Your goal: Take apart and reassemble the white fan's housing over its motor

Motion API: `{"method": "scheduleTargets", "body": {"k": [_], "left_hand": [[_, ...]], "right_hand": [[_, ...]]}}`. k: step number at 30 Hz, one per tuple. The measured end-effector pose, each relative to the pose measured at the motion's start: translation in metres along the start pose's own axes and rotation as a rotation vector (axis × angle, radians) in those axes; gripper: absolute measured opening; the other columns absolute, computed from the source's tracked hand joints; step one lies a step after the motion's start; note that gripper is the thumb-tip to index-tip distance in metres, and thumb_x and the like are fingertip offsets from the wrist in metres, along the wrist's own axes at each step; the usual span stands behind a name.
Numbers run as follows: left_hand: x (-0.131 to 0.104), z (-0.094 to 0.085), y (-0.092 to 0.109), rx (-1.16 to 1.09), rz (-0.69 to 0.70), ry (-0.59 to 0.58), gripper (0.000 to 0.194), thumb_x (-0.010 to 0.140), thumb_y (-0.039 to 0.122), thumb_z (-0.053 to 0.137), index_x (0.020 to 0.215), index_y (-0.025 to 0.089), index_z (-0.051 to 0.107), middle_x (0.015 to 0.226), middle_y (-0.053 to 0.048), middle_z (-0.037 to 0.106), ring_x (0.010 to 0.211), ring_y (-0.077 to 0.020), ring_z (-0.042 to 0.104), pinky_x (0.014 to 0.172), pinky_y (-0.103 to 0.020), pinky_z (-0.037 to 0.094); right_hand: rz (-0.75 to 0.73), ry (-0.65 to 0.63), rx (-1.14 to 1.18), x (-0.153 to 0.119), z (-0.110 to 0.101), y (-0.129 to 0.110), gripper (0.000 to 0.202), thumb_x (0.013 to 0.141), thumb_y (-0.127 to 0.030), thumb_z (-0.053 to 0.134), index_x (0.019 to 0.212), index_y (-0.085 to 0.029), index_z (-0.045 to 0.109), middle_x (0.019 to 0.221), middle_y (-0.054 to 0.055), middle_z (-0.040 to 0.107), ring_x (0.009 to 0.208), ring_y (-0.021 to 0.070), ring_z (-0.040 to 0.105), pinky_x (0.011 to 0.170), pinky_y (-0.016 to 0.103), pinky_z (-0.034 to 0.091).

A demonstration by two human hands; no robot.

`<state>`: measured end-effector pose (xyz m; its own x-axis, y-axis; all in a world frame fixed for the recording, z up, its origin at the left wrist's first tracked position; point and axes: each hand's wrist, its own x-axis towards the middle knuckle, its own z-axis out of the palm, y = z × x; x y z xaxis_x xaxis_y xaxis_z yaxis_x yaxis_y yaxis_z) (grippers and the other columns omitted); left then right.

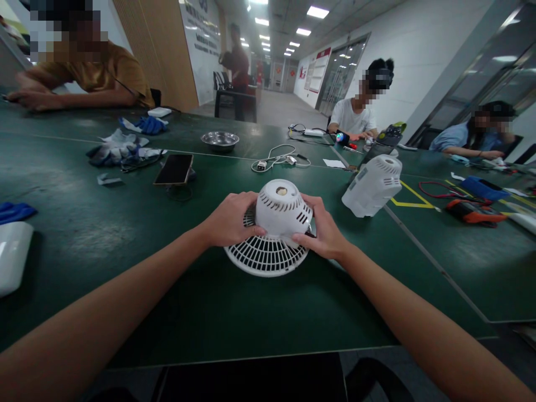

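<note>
A white fan head (281,215) rests grille down on the green table in front of me. Its slotted motor housing points up, with a round hole in the top. The round fan grille (268,258) spreads out beneath the housing. My left hand (235,219) wraps the housing's left side, thumb at the front. From the right, my right hand (321,231) grips the same housing, its thumb near a small dark part at the edge. Fingers behind the housing are hidden. To the right stands a separate white plastic housing (372,187) with vent slots.
Beyond the fan lie a white cable (280,159), a steel bowl (220,140), a phone (173,169) and work gloves (119,148). An orange-and-black meter (475,213) is at right. A white piece (14,257) sits at far left. Several people are around the table.
</note>
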<state>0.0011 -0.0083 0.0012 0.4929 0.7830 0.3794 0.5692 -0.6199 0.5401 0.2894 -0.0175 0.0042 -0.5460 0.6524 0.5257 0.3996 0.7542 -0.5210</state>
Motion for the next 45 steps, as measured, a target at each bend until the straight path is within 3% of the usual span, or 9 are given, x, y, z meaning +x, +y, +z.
{"method": "scheduleTargets", "body": {"k": [3,6,9,13,22,28,39,42,45], "left_hand": [[-0.001,0.001,-0.005,0.004,-0.018,0.052,0.075,0.086,0.053,0.071,0.150,0.021,0.050,0.139,-0.015,0.065,0.127,-0.0380,0.060,0.113,-0.059,0.038],[-0.002,0.005,-0.006,-0.084,0.084,0.025,0.102,0.080,0.057,0.077,0.163,0.024,0.027,0.151,-0.018,0.055,0.134,-0.0409,0.055,0.113,-0.061,0.040],[-0.003,0.011,-0.006,-0.145,0.172,0.048,0.129,0.068,0.061,0.085,0.167,0.027,0.010,0.162,-0.021,0.040,0.142,-0.0473,0.047,0.115,-0.066,0.039],[-0.004,0.016,-0.002,-0.139,0.205,0.104,0.134,0.067,0.057,0.088,0.167,0.031,0.001,0.168,-0.019,0.029,0.144,-0.0489,0.043,0.116,-0.066,0.038],[0.002,0.020,0.006,-0.041,0.251,0.171,0.128,0.065,0.045,0.087,0.164,0.029,0.008,0.159,-0.019,0.041,0.127,-0.0435,0.058,0.107,-0.060,0.049],[0.001,0.015,-0.002,-0.050,0.258,0.123,0.123,0.068,0.055,0.086,0.163,0.030,0.013,0.160,-0.019,0.040,0.128,-0.0441,0.058,0.105,-0.060,0.050],[0.006,0.013,-0.028,-0.071,0.308,0.060,0.136,0.059,0.073,0.087,0.165,0.032,0.012,0.166,-0.018,0.035,0.139,-0.0489,0.049,0.115,-0.064,0.042],[0.004,0.014,-0.033,-0.061,0.278,0.092,0.131,0.065,0.073,0.083,0.166,0.030,0.012,0.164,-0.019,0.038,0.138,-0.0470,0.051,0.114,-0.064,0.042],[0.003,0.011,-0.042,-0.086,0.198,0.133,0.108,0.083,0.066,0.070,0.166,0.026,0.015,0.155,-0.017,0.051,0.136,-0.0404,0.054,0.115,-0.061,0.042]], "right_hand": [[0.017,0.030,0.038,-0.002,0.000,0.006,0.081,0.085,-0.060,0.070,0.151,-0.029,0.034,0.113,0.009,0.066,0.095,0.0287,0.067,0.085,0.052,0.058],[0.050,-0.047,0.105,-0.002,0.003,0.004,0.093,0.085,-0.051,0.072,0.158,-0.032,0.018,0.094,0.002,0.068,0.068,0.0214,0.063,0.064,0.044,0.059],[0.060,-0.123,0.097,-0.001,0.005,-0.003,0.096,0.085,-0.042,0.072,0.161,-0.034,0.015,0.094,0.002,0.072,0.063,0.0210,0.063,0.061,0.045,0.059],[0.090,-0.138,0.118,0.001,0.003,-0.011,0.095,0.083,-0.036,0.070,0.161,-0.035,0.017,0.096,0.002,0.073,0.065,0.0220,0.064,0.063,0.046,0.060],[0.134,-0.142,0.172,0.003,0.003,-0.017,0.095,0.080,-0.027,0.071,0.160,-0.034,0.019,0.097,0.002,0.073,0.065,0.0197,0.065,0.061,0.040,0.059],[0.117,-0.161,0.147,0.005,0.002,-0.016,0.096,0.079,-0.026,0.073,0.159,-0.034,0.020,0.096,0.002,0.072,0.067,0.0199,0.066,0.063,0.040,0.061],[0.090,-0.170,0.062,0.005,0.000,-0.016,0.098,0.077,-0.026,0.073,0.159,-0.034,0.021,0.096,0.001,0.071,0.067,0.0187,0.063,0.064,0.040,0.060],[0.032,-0.152,-0.030,0.006,-0.003,-0.013,0.098,0.077,-0.028,0.073,0.160,-0.034,0.021,0.095,0.001,0.069,0.070,0.0198,0.064,0.069,0.043,0.061],[-0.039,-0.101,-0.120,0.005,-0.007,-0.004,0.098,0.076,-0.029,0.072,0.161,-0.033,0.023,0.109,0.005,0.068,0.083,0.0236,0.066,0.082,0.050,0.060]]}}
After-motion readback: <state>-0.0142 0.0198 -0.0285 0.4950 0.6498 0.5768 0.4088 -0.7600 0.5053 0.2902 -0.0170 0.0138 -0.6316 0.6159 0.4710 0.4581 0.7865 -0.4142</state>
